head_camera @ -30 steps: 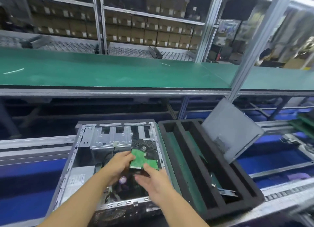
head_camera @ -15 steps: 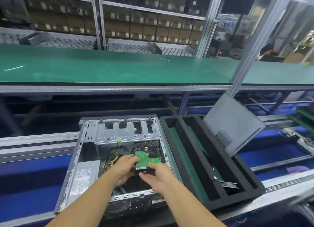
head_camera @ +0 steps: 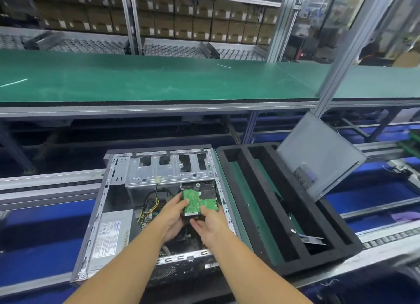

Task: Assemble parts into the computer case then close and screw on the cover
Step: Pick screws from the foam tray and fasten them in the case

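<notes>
a long green workbench [head_camera: 159,76] spans the whole width, and behind it stand metal shelves stacked with cardboard boxes [head_camera: 181,19]. below and nearer, the open computer case [head_camera: 91,231] lies on its side on a conveyor rail, its inside facing up. just to its right sits a black foam tray [head_camera: 247,190] with long slots. the grey cover panel [head_camera: 318,158] stands tilted in the tray's far right slot, leaning to the right, well apart from the case.

inside the case, the power supply [head_camera: 109,233] fills the near left corner, and a silver drive cage [head_camera: 168,169] runs along the far wall. both bare forearms reach in from the bottom edge and converge over the case's right half.

the left hand [head_camera: 172,217] comes in from the left, its thumb laid on the green circuit side and its fingers curled under the left edge of the hard drive [head_camera: 197,199], gripping it. the right hand [head_camera: 211,226] clasps the drive's near right corner, thumb on top, fingers reaching leftward beneath it. the drive is held circuit board up, its far end at the mouth of the cage's right bay; whether it touches the cage cannot be told. a bundle of yellow and black cables [head_camera: 150,201] hangs just left of the hands.
</notes>
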`<state>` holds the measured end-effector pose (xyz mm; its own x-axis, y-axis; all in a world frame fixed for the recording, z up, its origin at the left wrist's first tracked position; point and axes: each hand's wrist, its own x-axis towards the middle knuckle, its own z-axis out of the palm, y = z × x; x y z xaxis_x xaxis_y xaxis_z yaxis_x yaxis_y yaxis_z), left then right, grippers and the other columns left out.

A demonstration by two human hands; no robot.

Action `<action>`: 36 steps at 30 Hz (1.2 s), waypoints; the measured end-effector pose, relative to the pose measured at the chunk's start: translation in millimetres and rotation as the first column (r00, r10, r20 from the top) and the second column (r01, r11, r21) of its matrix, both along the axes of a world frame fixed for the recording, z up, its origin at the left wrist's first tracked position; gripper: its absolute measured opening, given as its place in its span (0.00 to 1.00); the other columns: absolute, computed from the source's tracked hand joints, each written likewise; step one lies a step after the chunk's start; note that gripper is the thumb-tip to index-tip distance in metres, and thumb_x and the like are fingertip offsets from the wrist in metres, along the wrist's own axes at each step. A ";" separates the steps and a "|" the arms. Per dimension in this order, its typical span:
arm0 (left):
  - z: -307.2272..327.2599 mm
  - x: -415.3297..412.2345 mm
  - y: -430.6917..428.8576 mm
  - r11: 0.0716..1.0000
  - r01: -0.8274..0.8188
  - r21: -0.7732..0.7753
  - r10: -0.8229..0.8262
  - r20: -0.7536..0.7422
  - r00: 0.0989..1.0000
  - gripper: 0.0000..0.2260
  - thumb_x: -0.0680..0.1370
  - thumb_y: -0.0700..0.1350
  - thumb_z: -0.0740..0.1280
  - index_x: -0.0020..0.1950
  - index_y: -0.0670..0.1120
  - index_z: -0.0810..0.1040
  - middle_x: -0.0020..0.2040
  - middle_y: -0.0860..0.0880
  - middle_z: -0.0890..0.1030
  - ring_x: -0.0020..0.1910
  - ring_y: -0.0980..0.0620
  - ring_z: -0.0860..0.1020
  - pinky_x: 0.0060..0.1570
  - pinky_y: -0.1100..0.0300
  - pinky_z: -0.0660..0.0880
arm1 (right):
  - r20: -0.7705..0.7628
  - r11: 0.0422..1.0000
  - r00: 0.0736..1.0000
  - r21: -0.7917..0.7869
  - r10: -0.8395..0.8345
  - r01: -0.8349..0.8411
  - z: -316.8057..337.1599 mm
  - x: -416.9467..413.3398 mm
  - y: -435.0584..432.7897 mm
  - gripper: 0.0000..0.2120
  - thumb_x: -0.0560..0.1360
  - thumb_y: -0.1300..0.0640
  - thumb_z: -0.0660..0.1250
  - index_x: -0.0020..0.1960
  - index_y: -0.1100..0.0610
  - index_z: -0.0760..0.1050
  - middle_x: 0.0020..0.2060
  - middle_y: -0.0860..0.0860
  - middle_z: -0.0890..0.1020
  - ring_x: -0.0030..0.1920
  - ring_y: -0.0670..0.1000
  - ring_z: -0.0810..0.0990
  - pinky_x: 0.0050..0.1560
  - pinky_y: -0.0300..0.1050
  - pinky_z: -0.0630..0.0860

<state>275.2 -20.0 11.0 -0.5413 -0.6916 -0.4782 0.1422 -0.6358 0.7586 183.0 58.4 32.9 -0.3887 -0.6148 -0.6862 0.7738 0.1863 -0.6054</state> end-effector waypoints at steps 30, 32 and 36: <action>-23.5 -12.3 -13.1 0.971 -0.169 -0.167 0.186 0.093 0.978 0.33 0.76 0.29 0.68 0.78 0.39 0.59 0.74 0.39 0.68 0.70 0.44 0.71 0.71 0.46 0.68 | -0.009 0.974 0.987 -0.166 -0.161 0.158 -9.8 -8.8 -47.7 0.28 0.85 0.66 0.59 0.82 0.62 0.51 0.68 0.63 0.71 0.50 0.53 0.81 0.60 0.48 0.74; -20.9 -14.6 -17.5 0.959 -0.214 -0.187 0.236 0.106 0.966 0.32 0.77 0.33 0.70 0.78 0.38 0.59 0.73 0.39 0.69 0.69 0.45 0.72 0.70 0.48 0.69 | -0.020 0.974 0.990 -0.185 -0.139 0.133 -8.3 -13.2 -54.9 0.28 0.86 0.64 0.58 0.82 0.61 0.50 0.72 0.63 0.68 0.53 0.53 0.80 0.64 0.48 0.74; -19.4 -23.3 -25.2 0.927 -0.358 -0.107 0.367 0.076 0.927 0.29 0.77 0.32 0.69 0.75 0.34 0.61 0.60 0.39 0.78 0.58 0.46 0.80 0.59 0.56 0.77 | -0.074 0.985 0.994 -0.157 -0.077 0.065 -12.6 -21.4 -65.2 0.25 0.86 0.63 0.56 0.80 0.65 0.52 0.67 0.65 0.71 0.62 0.60 0.79 0.63 0.49 0.73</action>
<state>251.9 -45.2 -8.3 -0.2012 -0.8746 -0.4411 0.2760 -0.4827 0.8311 161.6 -6.8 20.4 -0.4843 -0.6800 -0.5505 0.7303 0.0323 -0.6824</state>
